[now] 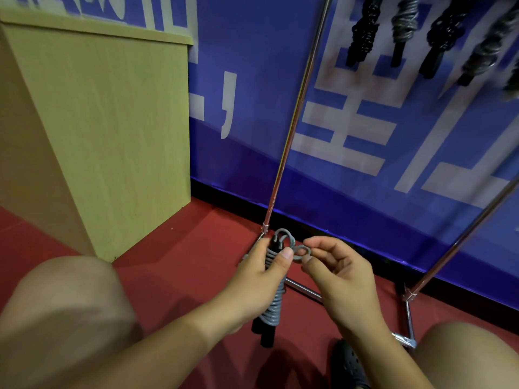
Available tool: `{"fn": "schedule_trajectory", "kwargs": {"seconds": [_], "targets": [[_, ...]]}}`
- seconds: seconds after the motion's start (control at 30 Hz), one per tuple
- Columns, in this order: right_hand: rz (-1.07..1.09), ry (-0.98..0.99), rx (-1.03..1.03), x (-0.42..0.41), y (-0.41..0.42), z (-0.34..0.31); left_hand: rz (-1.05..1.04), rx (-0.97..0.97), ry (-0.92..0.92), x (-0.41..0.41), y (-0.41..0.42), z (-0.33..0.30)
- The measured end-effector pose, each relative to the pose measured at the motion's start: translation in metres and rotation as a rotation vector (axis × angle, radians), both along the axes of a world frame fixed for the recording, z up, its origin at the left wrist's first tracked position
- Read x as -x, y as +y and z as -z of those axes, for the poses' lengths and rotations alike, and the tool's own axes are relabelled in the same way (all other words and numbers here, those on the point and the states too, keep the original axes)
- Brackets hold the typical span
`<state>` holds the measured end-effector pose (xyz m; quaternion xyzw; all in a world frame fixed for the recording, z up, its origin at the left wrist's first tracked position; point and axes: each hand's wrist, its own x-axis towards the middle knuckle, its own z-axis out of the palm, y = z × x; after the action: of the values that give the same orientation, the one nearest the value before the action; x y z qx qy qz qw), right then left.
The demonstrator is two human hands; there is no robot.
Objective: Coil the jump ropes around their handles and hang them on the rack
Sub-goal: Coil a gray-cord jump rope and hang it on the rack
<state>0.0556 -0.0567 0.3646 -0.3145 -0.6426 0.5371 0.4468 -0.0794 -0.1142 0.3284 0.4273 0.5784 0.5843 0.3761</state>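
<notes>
Red floor; left hand grips coiled jump rope, right hand pinches loop.

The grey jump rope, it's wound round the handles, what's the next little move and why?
Probably snug the end loop tight with the right hand. The left hand grips the grey jump rope, coiled already; only that loop stands loose, and other bundles already hang on the rack.

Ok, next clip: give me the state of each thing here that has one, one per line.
Grey jump rope: coiled around its black handles, end loop free at the top.
Left hand: grips the coiled bundle.
Right hand: pinches the end loop.
Coiled jump ropes: already hanging on the rack.
Metal rack: standing against the blue wall.
</notes>
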Motion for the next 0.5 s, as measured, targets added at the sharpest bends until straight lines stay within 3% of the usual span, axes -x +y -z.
{"fn": "schedule_trajectory", "kwargs": {"seconds": [0.27,0.5], "targets": [[-0.017,-0.07,-0.019,0.0,0.002,0.007,0.086,-0.047,0.195,0.0,-0.009,-0.004],[-0.025,0.062,0.223,0.004,0.009,0.013,0.117,-0.082,0.276,-0.001,-0.009,-0.004]]}}
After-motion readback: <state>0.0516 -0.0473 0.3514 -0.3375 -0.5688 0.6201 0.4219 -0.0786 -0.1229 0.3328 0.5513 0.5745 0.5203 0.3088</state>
